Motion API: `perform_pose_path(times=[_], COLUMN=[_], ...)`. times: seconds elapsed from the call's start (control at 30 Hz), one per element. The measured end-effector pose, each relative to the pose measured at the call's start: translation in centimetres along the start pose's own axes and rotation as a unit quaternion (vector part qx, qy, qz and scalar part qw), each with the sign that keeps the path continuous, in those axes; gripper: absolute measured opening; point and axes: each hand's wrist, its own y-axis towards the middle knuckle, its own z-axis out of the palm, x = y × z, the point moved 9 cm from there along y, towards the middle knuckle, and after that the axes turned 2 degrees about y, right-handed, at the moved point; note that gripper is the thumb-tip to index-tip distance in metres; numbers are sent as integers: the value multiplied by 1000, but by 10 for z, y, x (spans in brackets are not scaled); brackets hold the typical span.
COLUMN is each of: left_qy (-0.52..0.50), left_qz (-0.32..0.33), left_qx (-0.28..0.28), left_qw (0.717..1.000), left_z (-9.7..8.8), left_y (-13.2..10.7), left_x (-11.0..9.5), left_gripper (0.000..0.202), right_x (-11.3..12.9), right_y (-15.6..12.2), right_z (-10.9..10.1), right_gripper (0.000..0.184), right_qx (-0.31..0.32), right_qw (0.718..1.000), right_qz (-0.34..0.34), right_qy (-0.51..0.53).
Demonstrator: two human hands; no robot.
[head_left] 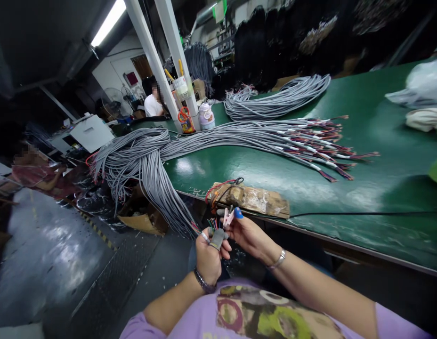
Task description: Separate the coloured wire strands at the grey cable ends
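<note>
My left hand is closed around the end of a grey cable, with a grey cover on its thumb. Thin coloured wires fan out above that thumb. Close beside it, my right hand pinches a small pale pink clip, and a blue cover sits on one fingertip. The clip is next to the wire ends; whether it touches them I cannot tell. Just beyond both hands, a worn wooden board with red and black leads lies at the table edge.
A large bundle of grey cables drapes over the edge of the green table, stripped ends pointing right. Behind it lies a coiled bundle. White posts rise near a lidded cup. Two people sit further off, left. A cardboard box stands below.
</note>
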Motion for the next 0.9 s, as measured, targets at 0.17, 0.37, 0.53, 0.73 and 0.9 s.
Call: perform_pose_path(times=[0.17, 0.37, 0.53, 0.73, 0.9], left_qy=[2, 1, -2, -82, -139], left_qz=[-14, -21, -32, -35, -26], left_qx=[-6, 1, -1, -16, -81], left_qw=[1000, 1000, 999, 996, 987], left_z=[-1, -1, -9, -24, -50], left_y=[1, -1, -4, 0, 2], left_x=[6, 9, 15, 13, 7], left_gripper=[34, 34, 37, 41, 35], right_x=[1, -6, -13, 20, 68], right_y=[5, 2, -12, -48, -113], right_z=[-2, -3, -24, -23, 90], right_gripper=[30, 31, 34, 30, 19], right_qx=[-28, -12, -54, -40, 233], right_qw=[998, 998, 997, 989, 830], right_qz=[-13, 9, 36, -54, -152], right_qy=[46, 58, 33, -134, -484])
